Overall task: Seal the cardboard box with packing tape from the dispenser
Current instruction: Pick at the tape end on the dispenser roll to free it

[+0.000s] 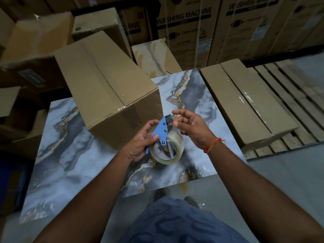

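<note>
A long brown cardboard box (pixel 107 85) lies on the marble-patterned table (pixel 70 163), its flaps closed and clear tape along the near end of its seam. Just in front of the box's near end, my left hand (pixel 140 142) grips the blue tape dispenser (pixel 162 131), which carries a roll of clear tape (pixel 172 148). To the right of the dispenser's head, my right hand (pixel 191 128) hovers with fingers spread, thumb and forefinger close to the cutter end. Whether those fingertips touch the tape end I cannot tell.
Another long taped box (pixel 245 104) lies to the right over a wooden pallet (pixel 289 95). More cartons (pixel 40 35) are stacked at the left and behind, with washing-machine boxes (pixel 189 28) along the back. My feet show below the table's near edge.
</note>
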